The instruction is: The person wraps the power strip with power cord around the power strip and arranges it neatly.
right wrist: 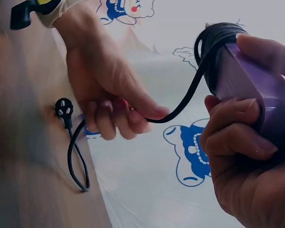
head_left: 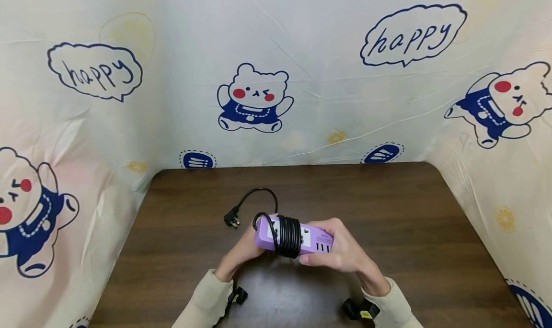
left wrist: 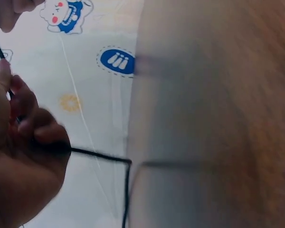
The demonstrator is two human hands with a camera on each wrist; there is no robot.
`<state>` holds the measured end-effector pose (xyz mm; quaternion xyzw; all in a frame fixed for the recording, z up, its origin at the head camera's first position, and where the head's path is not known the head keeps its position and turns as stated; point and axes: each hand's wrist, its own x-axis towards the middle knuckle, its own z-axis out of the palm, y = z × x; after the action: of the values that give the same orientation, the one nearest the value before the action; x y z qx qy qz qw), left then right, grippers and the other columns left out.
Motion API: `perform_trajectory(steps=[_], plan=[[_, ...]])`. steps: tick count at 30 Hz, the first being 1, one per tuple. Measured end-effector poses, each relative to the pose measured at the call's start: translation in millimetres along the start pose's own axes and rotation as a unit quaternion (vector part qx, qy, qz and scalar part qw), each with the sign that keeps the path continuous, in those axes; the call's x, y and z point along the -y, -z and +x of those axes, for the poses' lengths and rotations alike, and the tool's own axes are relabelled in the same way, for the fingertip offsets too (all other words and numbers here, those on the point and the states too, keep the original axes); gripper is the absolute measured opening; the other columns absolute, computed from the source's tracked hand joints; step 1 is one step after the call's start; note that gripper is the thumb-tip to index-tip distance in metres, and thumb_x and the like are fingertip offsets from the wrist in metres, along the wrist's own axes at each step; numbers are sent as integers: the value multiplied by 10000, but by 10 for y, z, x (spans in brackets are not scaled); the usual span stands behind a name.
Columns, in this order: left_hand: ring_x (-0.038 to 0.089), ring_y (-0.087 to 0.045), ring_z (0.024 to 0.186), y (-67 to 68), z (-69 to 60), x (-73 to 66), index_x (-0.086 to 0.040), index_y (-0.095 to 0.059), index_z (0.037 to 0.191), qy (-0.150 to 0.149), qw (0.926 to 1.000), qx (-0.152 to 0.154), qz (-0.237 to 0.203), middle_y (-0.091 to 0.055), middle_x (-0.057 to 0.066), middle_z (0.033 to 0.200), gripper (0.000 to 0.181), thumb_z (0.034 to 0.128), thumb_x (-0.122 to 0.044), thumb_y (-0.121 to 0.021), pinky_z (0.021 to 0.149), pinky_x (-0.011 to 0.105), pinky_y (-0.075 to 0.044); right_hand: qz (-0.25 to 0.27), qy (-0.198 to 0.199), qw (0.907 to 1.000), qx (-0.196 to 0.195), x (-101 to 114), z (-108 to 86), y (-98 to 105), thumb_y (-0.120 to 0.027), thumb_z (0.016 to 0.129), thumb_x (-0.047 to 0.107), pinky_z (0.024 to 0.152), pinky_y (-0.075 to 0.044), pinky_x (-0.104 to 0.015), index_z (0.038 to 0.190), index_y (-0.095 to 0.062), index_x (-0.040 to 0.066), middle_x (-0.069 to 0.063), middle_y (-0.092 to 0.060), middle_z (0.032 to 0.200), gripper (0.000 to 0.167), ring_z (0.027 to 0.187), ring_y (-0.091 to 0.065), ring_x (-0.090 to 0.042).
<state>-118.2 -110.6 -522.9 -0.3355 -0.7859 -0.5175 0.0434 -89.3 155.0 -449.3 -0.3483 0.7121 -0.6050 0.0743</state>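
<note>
A purple power strip (head_left: 316, 240) with a black cord (head_left: 289, 237) wound several times round its middle is held above the table. My right hand (head_left: 340, 249) grips its right end, fingers curled round the body in the right wrist view. Below and behind its left end, my left hand (head_left: 247, 245) pinches the cord between thumb and curled fingers, as the right wrist view (right wrist: 111, 90) shows; in the head view its fingers are mostly hidden. From that hand the free cord loops out to a black plug (head_left: 232, 218), left of the strip.
The brown wooden table (head_left: 388, 198) lies beneath both hands. A pale curtain (head_left: 319, 79) with printed bears and "happy" bubbles stands round its back and sides. Black devices are strapped at both wrists, near the cream sleeves.
</note>
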Motion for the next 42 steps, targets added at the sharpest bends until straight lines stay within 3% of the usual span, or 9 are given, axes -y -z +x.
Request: perform_trajectory(steps=[2,4,7,12,20,25,31,36,42], plan=[[37,-603,876,16,29,-33,-46,-678,1019,-11,9994,-3,-345,-708,104,933,210,860,90,-687,793,295,-553,-87,24,9999,103,-15,2,-25,-891,815,158,529,-497,-242,1084,-777,176,4,-740,835,293,663,-605,-42],[49,-588,814,46,69,-79,-111,-681,962,50,9971,30,-752,-696,59,878,159,914,38,-708,741,268,-530,-139,41,9997,185,-29,9,-55,-892,822,173,523,-499,-236,1081,-775,181,18,-736,829,284,656,-602,-31],[32,-567,760,104,93,-150,-183,-719,949,405,9948,-74,-930,-691,-16,848,136,993,-55,-722,683,224,-494,-168,-24,9993,336,-42,17,-105,-893,828,196,513,-506,-238,1069,-775,190,36,-729,818,268,644,-609,-25],[12,-464,619,214,116,-211,-222,-730,875,828,9948,-94,-580,-587,-91,713,139,1009,-199,-761,561,203,-399,-545,-293,9965,557,-55,27,-170,-915,805,250,522,-521,-228,1098,-783,244,107,-726,823,321,632,-624,-13],[7,-400,607,332,97,-185,-237,-756,845,673,9975,220,84,-450,-91,649,128,950,-209,-826,594,199,-375,-1408,-372,9851,915,-170,20,-221,-938,749,250,545,-501,-171,1025,-761,280,190,-685,795,330,637,-606,45],[-1,-390,608,454,57,-189,-310,-744,846,844,9956,406,95,-432,-141,672,143,951,-260,-826,595,203,-379,-1594,-489,9804,1046,-190,39,-249,-933,745,232,551,-503,-169,1011,-758,282,197,-685,798,323,641,-608,44],[2,-387,611,514,45,-244,-271,-758,853,772,9956,501,154,-445,-136,683,124,958,-273,-823,584,201,-366,-1798,-595,9747,1187,-161,51,-256,-920,742,236,552,-495,-160,1002,-749,291,212,-665,791,316,636,-592,50],[8,-402,621,502,52,-342,-306,-735,813,865,9946,388,430,-437,-149,680,170,941,-278,-843,590,206,-371,-2057,-596,9694,1203,-169,75,-286,-901,742,218,518,-461,-148,931,-720,278,215,-622,735,268,591,-546,67],[36,-404,634,372,57,-509,-296,-689,762,1175,9883,-47,972,-380,-147,659,238,945,-286,-841,613,230,-374,-2479,-694,9625,859,-229,70,-329,-875,719,204,500,-424,-143,931,-715,241,193,-600,711,269,574,-513,55]])
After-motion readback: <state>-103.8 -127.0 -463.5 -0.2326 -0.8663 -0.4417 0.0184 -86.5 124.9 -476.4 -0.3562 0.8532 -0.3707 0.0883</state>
